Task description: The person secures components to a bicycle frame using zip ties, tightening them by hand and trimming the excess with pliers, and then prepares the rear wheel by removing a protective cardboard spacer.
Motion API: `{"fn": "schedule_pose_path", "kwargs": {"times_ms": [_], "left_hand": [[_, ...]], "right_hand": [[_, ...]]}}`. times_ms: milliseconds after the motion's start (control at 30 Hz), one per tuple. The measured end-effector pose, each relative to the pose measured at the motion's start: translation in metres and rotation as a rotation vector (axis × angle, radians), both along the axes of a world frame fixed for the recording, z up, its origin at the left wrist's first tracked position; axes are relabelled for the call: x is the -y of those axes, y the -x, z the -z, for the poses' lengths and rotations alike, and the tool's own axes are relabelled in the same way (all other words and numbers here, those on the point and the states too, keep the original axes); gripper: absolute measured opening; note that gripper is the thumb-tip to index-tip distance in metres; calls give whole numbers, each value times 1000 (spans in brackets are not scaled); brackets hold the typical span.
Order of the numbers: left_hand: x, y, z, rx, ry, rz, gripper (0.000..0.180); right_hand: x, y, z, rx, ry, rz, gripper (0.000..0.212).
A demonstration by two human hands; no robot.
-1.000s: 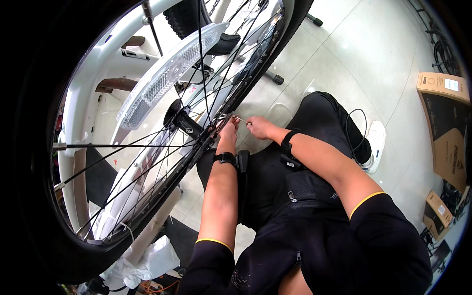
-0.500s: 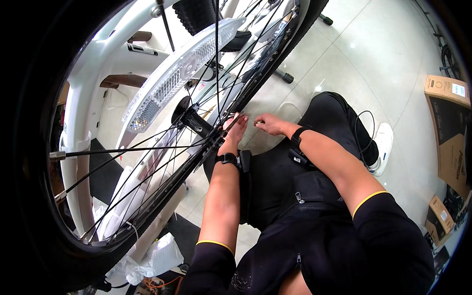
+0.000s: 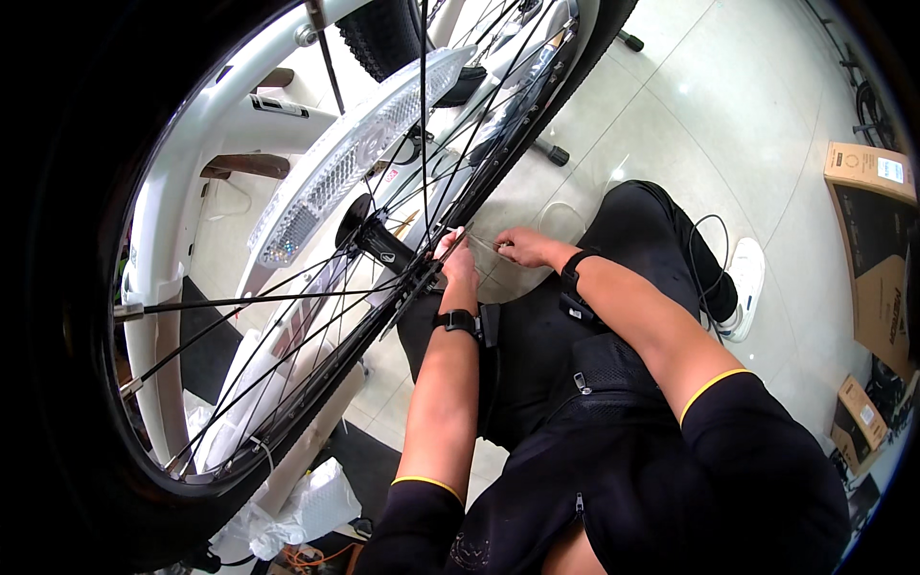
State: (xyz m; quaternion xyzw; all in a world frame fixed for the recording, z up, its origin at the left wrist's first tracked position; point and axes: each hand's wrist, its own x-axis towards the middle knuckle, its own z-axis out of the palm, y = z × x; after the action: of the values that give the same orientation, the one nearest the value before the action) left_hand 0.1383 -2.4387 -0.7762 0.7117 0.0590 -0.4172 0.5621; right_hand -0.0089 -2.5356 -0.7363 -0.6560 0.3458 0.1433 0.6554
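A bicycle wheel with a black hub (image 3: 391,251) and dark spokes stands upright at my left. Beside the hub's near end, a thin dark disc (image 3: 464,236) shows almost edge-on. My left hand (image 3: 456,259) is closed at this disc, its fingers partly hidden behind it. A short gap to the right, my right hand (image 3: 523,247) has its fingertips pinched together. Something small sits between them, too small to name. Both wrists wear black straps with small black boxes.
A clear plastic wheel guard (image 3: 364,144) and a white bicycle frame (image 3: 158,230) lie beyond the spokes. Crumpled white plastic (image 3: 311,503) is at lower left. Cardboard boxes (image 3: 867,259) stand at the far right. A dark cable (image 3: 704,278) loops by my right knee.
My left hand has turned, with its fingers closing in at the hub by the disc. The right hand has barely moved. The wheel has shifted slightly right in view.
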Motion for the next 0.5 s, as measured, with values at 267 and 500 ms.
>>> {"fn": "schedule_pose_path", "kwargs": {"times_ms": [267, 500], "left_hand": [[1, 1, -39, 14, 16, -15, 13], [-16, -8, -45, -172, -64, -79, 14]], "right_hand": [[-5, 1, 27, 51, -12, -29, 19], [-7, -2, 2, 68, -4, -86, 18]]}}
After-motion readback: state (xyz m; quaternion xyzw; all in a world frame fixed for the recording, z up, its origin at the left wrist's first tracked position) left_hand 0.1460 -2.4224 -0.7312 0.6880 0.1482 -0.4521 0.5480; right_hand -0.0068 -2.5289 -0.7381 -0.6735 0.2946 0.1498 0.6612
